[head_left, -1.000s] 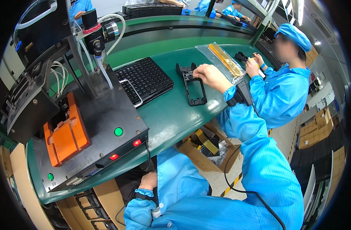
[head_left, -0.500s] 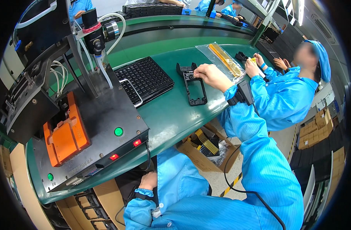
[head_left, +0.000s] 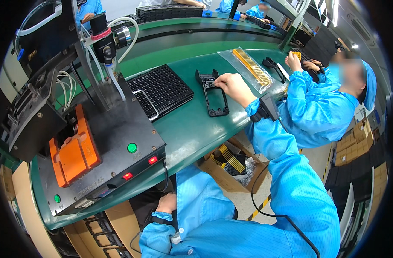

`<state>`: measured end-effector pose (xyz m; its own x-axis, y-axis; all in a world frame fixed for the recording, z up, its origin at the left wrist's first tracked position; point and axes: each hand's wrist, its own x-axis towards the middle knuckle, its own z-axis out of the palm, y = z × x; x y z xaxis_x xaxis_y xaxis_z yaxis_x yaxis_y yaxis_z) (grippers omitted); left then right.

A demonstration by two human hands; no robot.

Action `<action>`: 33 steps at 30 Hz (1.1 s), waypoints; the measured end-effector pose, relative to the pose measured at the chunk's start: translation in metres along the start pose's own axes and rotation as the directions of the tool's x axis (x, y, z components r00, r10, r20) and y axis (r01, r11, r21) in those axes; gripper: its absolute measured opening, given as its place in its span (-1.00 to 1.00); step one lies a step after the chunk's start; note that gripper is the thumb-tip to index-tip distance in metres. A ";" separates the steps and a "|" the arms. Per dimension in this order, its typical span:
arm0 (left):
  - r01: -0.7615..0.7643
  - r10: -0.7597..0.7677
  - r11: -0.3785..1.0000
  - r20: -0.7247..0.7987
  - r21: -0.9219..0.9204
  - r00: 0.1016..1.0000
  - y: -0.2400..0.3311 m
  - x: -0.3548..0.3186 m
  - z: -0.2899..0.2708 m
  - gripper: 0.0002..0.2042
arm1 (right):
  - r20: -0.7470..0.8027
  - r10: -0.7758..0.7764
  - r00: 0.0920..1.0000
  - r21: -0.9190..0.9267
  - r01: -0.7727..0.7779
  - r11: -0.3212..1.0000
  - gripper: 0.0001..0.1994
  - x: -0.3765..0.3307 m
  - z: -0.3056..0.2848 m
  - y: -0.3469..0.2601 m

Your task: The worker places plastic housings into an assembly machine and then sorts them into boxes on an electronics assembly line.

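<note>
A black plastic frame (head_left: 217, 115) with a rectangular opening lies on the green table in front of me. Over its upper part, my right hand (head_left: 236, 87) has thumb and forefinger pinched together; whatever is between them is too small or hidden to make out. My left hand (head_left: 166, 203) rests low at my lap, below the table edge, its fingers mostly out of sight. Beyond my right hand, a clear plastic bag (head_left: 239, 60) lies with yellow strips (head_left: 253, 67) on it.
Left of the frame sit stacked black trays (head_left: 168, 86) and a machine with an orange fixture (head_left: 78, 150). Under the table stands an open carton (head_left: 231, 182) holding yellow strips. A co-worker (head_left: 321, 99) sits at the right, near a black part (head_left: 274, 69).
My right hand stays pinched at the frame with only a slight shift. The co-worker's hands have risen away from the black part, holding a yellow piece. My left hand has not moved.
</note>
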<state>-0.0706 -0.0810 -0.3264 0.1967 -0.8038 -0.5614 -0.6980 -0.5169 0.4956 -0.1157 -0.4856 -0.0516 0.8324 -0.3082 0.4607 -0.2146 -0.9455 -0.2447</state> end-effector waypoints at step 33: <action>0.000 -0.001 1.000 -0.034 -0.018 0.999 -0.001 0.000 0.000 -0.64 | -0.275 -0.042 0.961 -0.091 0.017 0.996 -0.63 -0.063 0.026 -0.050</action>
<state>-0.0700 -0.0801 -0.3274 0.2208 -0.8129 -0.5389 -0.6851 -0.5225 0.5076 -0.1441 -0.4160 -0.0910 0.6683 -0.2854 0.6870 -0.2458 -0.9563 -0.1582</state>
